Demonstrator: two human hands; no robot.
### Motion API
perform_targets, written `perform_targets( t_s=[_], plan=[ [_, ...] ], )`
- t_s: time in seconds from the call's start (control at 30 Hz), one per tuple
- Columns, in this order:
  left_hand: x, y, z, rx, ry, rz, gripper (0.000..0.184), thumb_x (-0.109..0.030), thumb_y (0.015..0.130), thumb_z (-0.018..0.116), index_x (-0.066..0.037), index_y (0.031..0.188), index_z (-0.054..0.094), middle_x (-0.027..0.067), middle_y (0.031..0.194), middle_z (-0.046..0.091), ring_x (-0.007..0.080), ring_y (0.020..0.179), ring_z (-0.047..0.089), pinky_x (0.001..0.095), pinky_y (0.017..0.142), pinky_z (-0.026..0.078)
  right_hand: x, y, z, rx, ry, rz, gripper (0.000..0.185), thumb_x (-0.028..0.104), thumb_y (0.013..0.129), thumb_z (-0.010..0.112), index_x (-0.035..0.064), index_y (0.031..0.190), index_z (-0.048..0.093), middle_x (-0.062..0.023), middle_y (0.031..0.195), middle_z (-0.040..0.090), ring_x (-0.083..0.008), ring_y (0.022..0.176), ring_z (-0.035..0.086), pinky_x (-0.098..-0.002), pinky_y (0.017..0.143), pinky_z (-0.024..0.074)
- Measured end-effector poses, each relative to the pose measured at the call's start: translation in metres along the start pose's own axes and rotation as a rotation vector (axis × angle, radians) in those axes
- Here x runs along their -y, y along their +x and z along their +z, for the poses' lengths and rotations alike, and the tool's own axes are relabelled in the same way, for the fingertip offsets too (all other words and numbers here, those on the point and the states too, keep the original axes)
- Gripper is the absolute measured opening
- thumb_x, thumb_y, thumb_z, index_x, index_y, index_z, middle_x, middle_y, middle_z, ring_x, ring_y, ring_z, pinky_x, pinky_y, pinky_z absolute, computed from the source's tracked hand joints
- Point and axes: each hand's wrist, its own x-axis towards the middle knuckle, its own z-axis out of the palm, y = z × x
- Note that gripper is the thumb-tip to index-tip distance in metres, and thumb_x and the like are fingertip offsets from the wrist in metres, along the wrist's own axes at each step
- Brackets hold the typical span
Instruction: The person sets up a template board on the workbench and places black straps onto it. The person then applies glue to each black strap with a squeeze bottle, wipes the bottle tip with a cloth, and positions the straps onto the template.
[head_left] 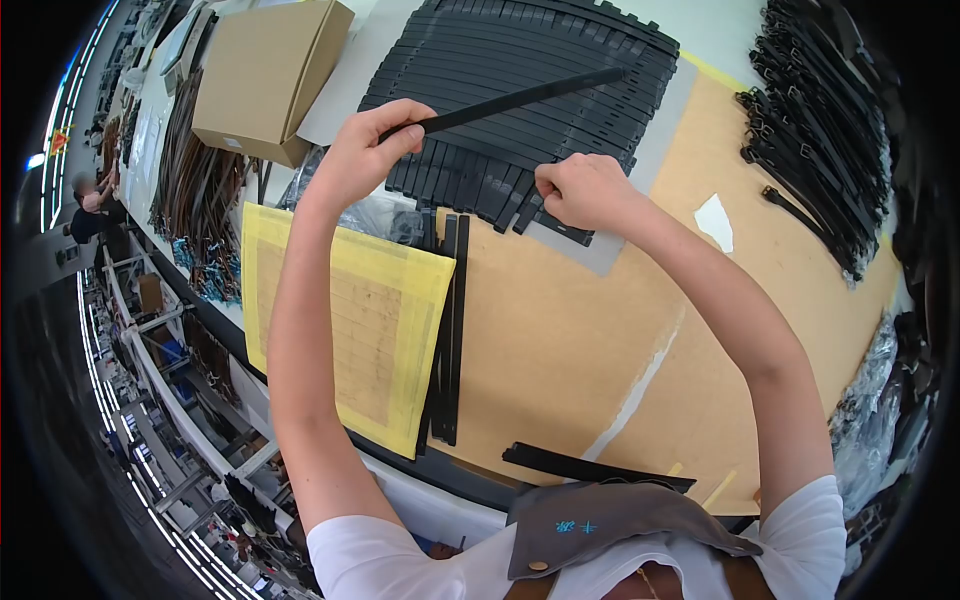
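Note:
A flat black strip [510,103] is pinched at its left end in my left hand [372,155]; it slants up to the right over rows of black strips [480,55] laid side by side on a grey sheet [590,247]. My right hand [585,192] has its fingers curled at the lower right edge of those rows, beside the ends of several strips. Whatever its fingertips grip, if anything, is hidden. Below my left hand, a yellow-edged board [345,325] lies next to long black strips [453,330].
A cardboard box [265,75] and hanging brown straps [195,185] stand at the left. Black buckled belts [815,140] are piled at the right, near a torn white scrap [714,222]. Black strips [595,468] lie at the near edge. Another person [90,205] is far left.

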Motion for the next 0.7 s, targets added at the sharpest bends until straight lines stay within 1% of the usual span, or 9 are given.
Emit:
perform_targets(
  t_s=[0.03, 0.1, 0.23, 0.3, 0.4, 0.5, 0.6, 0.7],
  plan=[
    [0.001, -0.001, -0.001, 0.009, 0.010, -0.014, 0.018, -0.011, 0.096, 0.059, 0.000, 0.109, 0.065, -0.0018, 0.081, 0.057, 0.0087, 0.082, 0.055, 0.0248, 0.079, 0.045, 0.001, 0.000, 0.001, -0.038, 0.026, -0.017, 0.020, 0.011, 0.081, 0.055, 0.0114, 0.097, 0.067, -0.0097, 0.079, 0.071, -0.0294, 0.081, 0.069, -0.0420, 0.070, 0.0522],
    [0.005, -0.001, -0.001, 0.002, -0.018, -0.006, 0.018, -0.012, 0.096, 0.059, -0.001, 0.108, 0.066, -0.0018, 0.081, 0.058, 0.0089, 0.083, 0.055, 0.0247, 0.079, 0.045, 0.004, 0.000, 0.005, -0.116, 0.080, -0.049, 0.020, 0.011, 0.080, 0.055, 0.0123, 0.097, 0.067, -0.0094, 0.078, 0.071, -0.0288, 0.080, 0.069, -0.0423, 0.069, 0.0518],
    [0.006, -0.004, -0.002, -0.013, -0.038, -0.023, 0.019, -0.014, 0.095, 0.059, -0.001, 0.108, 0.066, -0.0016, 0.082, 0.058, 0.0091, 0.084, 0.056, 0.0246, 0.079, 0.045, 0.011, 0.014, 0.007, -0.091, -0.014, -0.065, 0.019, 0.010, 0.080, 0.054, 0.0128, 0.095, 0.066, -0.0091, 0.076, 0.069, -0.0291, 0.079, 0.069, -0.0423, 0.068, 0.0512],
    [0.010, -0.005, -0.001, -0.031, -0.017, -0.028, 0.020, -0.013, 0.095, 0.059, -0.002, 0.109, 0.067, 0.0001, 0.081, 0.061, 0.0108, 0.081, 0.055, 0.0268, 0.078, 0.046, 0.012, 0.016, 0.004, -0.066, -0.078, -0.082, 0.018, 0.010, 0.080, 0.054, 0.0125, 0.094, 0.065, -0.0091, 0.074, 0.069, -0.0293, 0.078, 0.068, -0.0421, 0.068, 0.0511],
    [0.016, -0.008, -0.001, -0.040, -0.019, -0.027, 0.021, -0.012, 0.094, 0.059, -0.003, 0.110, 0.068, 0.0012, 0.081, 0.063, 0.0117, 0.080, 0.056, 0.0279, 0.077, 0.046, 0.014, 0.008, -0.006, 0.013, -0.076, -0.054, 0.016, 0.010, 0.081, 0.054, 0.0119, 0.093, 0.064, -0.0086, 0.073, 0.068, -0.0296, 0.078, 0.068, -0.0421, 0.068, 0.0511],
    [0.016, -0.011, 0.000, -0.042, -0.021, -0.025, 0.021, -0.012, 0.093, 0.059, -0.002, 0.109, 0.069, 0.0012, 0.081, 0.063, 0.0119, 0.081, 0.056, 0.0281, 0.078, 0.046, 0.011, 0.007, -0.006, -0.034, 0.002, -0.074, 0.017, 0.010, 0.081, 0.054, 0.0116, 0.095, 0.064, -0.0084, 0.073, 0.068, -0.0293, 0.078, 0.068, -0.0419, 0.068, 0.0511],
    [0.020, -0.010, 0.001, -0.033, -0.012, -0.011, 0.021, -0.012, 0.093, 0.060, -0.002, 0.109, 0.069, 0.0012, 0.081, 0.063, 0.0120, 0.081, 0.057, 0.0283, 0.078, 0.046, 0.010, 0.014, 0.008, -0.198, 0.072, -0.150, 0.022, 0.009, 0.080, 0.055, 0.0131, 0.100, 0.064, -0.0077, 0.066, 0.064, -0.0283, 0.069, 0.066, -0.0416, 0.064, 0.0491],
    [0.019, -0.010, 0.001, -0.045, -0.012, -0.009, 0.022, -0.012, 0.093, 0.060, -0.002, 0.109, 0.069, 0.0011, 0.080, 0.063, 0.0119, 0.080, 0.057, 0.0284, 0.077, 0.046, 0.012, 0.023, 0.012, -0.164, 0.004, -0.141, 0.022, 0.009, 0.080, 0.055, 0.0126, 0.100, 0.064, -0.0080, 0.067, 0.065, -0.0292, 0.070, 0.066, -0.0417, 0.064, 0.0489]
  ],
)
